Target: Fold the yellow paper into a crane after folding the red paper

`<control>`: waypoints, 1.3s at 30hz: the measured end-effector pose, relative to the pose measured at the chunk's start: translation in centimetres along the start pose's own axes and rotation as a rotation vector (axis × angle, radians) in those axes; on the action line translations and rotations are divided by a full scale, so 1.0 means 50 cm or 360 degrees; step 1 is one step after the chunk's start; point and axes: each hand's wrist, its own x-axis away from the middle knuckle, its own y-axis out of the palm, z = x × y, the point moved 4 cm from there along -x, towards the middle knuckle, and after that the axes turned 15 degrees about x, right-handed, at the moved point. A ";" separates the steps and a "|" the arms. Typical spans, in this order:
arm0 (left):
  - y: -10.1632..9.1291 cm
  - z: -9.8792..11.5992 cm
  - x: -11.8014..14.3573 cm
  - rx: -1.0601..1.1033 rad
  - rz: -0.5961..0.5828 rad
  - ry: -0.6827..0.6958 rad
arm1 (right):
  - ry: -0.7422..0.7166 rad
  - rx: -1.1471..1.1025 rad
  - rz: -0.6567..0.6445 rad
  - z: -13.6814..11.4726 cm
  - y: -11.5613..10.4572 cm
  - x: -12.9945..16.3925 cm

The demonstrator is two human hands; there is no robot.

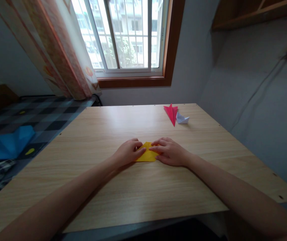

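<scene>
A piece of yellow paper (pixel 147 155), folded to a peak at its far edge and straight along its near edge, lies on the wooden table (pixel 143 190). My left hand (pixel 128 150) grips its left side, thumb on top and fingers curled at the far edge. On the right side, my right hand (pixel 170 151) holds the paper down with its fingers over the top. Both hands cover the paper's side corners, so its full outline is hidden.
Toward the table's back right lie a red paper plane (pixel 171 113) and a white paper boat (pixel 182 118). Left of the table, a blue folded paper (pixel 10 144) rests on a checked bedspread (pixel 50 115). A window and a wall stand beyond the far edge.
</scene>
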 end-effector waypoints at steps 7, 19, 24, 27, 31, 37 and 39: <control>0.000 -0.015 -0.004 -0.0089 -0.0037 -0.0168 | 0.0029 0.0071 -0.0005 0.003 0.004 0.002; -0.022 -0.016 0.005 -0.0861 0.0209 -0.0152 | 0.0175 0.0047 -0.0150 0.017 0.017 0.002; 0.001 0.013 0.017 -0.0751 0.0119 0.0714 | 0.0239 0.0097 -0.0142 0.027 0.018 0.003; 0.029 0.023 0.024 -0.0567 0.0031 0.0895 | 0.0256 0.0100 -0.0140 0.029 0.019 0.004; 0.047 0.022 0.020 -0.0433 -0.0101 0.0829 | 0.0262 0.0103 -0.0129 0.031 0.021 0.005; 0.028 0.015 0.012 -0.0253 -0.0137 0.0714 | 0.0212 0.0094 -0.0005 0.023 0.011 0.004; 0.025 0.012 0.011 -0.0236 -0.0141 0.0704 | 0.0168 0.0071 0.0040 0.019 0.005 0.003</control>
